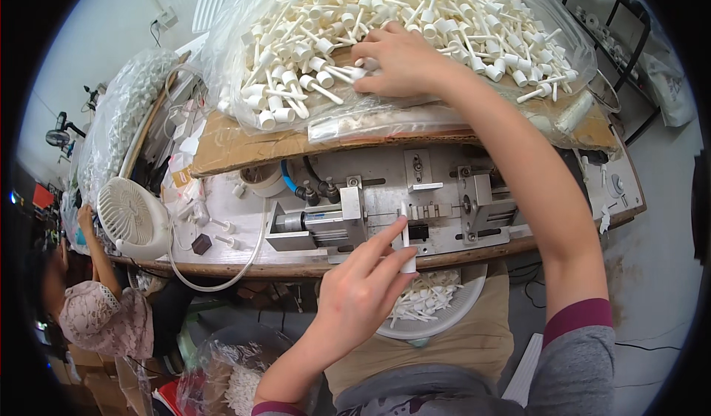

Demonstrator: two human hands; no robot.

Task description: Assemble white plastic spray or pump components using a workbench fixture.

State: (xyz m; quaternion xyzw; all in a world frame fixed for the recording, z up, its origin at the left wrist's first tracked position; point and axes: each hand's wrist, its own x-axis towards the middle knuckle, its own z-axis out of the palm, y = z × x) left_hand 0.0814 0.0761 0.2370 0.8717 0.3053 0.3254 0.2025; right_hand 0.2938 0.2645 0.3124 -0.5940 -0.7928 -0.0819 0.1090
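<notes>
One white stick-like piece (406, 247) is sitting at the left hand's (352, 294) fingertips, in front of the metal fixture (426, 232) at table centre. Left hand is clamping on that piece, finger and thumb pinching it; its narrow end is pointing away from the person. Right hand (406, 64) is reaching into the near edge of a big pile of white capped stems (459, 27), fingers curling down among them; cannot tell whether they are gripping one. Pile is resting on clear plastic over a cardboard sheet (255, 145), beyond the fixture. A metal cylinder unit (326, 223) is standing just left of the fixture, a blue hose (289, 175) curving behind it. Below the wooden table edge (296, 269), a round basin (478, 286) is holding small white pieces (426, 301), near the person's lap. Farther left, a white fan (132, 212) is standing by the table, tilting slightly. Beyond it, a co-worker (104, 312) in a light lacy top is sitting, one arm rising.
</notes>
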